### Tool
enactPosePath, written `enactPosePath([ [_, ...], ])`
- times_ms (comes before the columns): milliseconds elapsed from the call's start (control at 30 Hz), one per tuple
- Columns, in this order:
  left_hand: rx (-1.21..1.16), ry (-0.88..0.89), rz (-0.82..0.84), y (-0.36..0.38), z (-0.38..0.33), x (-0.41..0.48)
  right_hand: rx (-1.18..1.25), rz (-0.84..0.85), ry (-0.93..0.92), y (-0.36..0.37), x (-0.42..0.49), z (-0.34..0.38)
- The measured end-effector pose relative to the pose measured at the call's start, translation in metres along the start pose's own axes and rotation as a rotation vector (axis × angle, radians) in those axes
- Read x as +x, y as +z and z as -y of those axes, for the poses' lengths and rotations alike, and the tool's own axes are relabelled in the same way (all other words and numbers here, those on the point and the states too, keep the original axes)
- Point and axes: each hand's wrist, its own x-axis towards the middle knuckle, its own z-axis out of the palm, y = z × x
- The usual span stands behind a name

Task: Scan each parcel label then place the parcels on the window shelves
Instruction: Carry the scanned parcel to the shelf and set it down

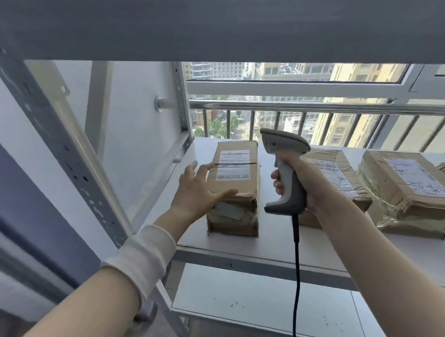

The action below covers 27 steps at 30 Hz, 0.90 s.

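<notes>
- My left hand [199, 191] is loose, fingers spread, over the near-left edge of the parcel [233, 183] — it's at the shelf's [244, 245] left end.
- White label [232, 165] faces up, print too blurry to read.
- Right hand [301, 180] grips the scanner [284, 166] — a bare strip of shelf separates it from the neighbouring parcels [406, 187].

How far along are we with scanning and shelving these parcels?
Done: the middle parcel and right parcel lie on the window shelf. In hand: the left hand touches the left parcel, also shelved, with open fingers; the right hand grips the scanner. Left: unknown; no unshelved parcels are in view.
</notes>
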Motion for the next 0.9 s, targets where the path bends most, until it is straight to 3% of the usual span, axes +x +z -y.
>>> enactPosePath([
  [167, 0.181, 0.223, 0.218, 0.016, 0.003, 0.008, -0.010, -0.014, -0.001, -0.001, -0.001, -0.002],
  [900, 0.166, 0.163, 0.190, 0.027, 0.006, 0.064, -0.006, -0.112, 0.009, -0.013, 0.025, -0.006],
])
